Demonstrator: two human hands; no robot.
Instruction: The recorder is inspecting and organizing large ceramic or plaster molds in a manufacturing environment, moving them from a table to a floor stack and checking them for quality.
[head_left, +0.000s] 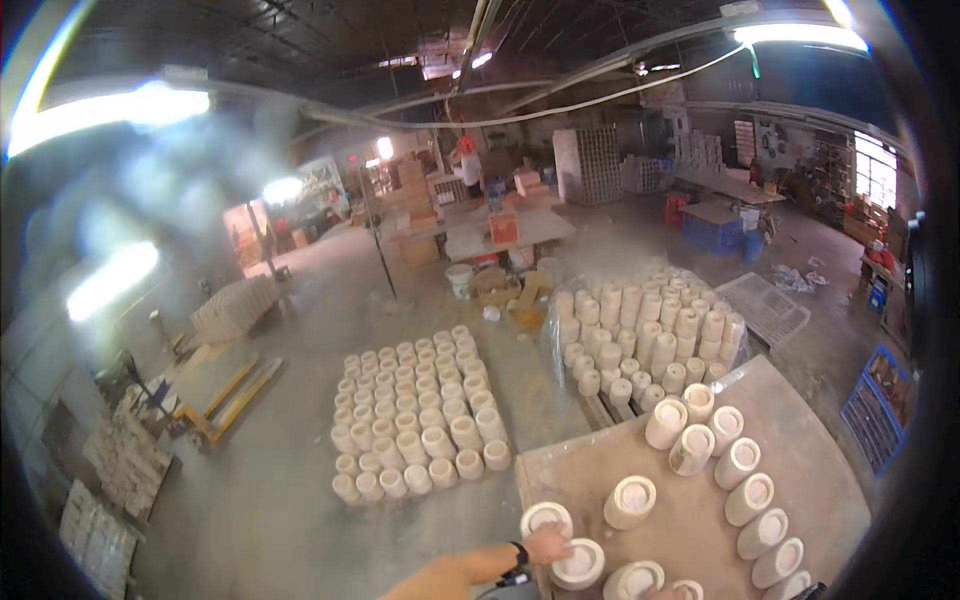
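At the near left of the brown table [760, 410], my left hand [547, 544], with a dark band on its wrist, is closed on the rim of a pale cylindrical mould [578, 566], its fingertips over the top edge. A second mould [546, 517] stands right against the hand on the far side. Only a sliver of my right hand [662, 594] shows at the lower edge, beside another mould [633, 580]; its fingers are mostly cut off. One mould [630, 500] stands alone further in. Several more, such as this mould [742, 462], line the right side.
Beyond the table, wrapped stacks of moulds [655, 325] stand on a pallet. Rows of moulds [420, 420] cover the floor to the left. Further left is a yellow pallet truck [230, 400]. A person [468, 165] stands at the back. A blue crate [878, 410] leans at right.
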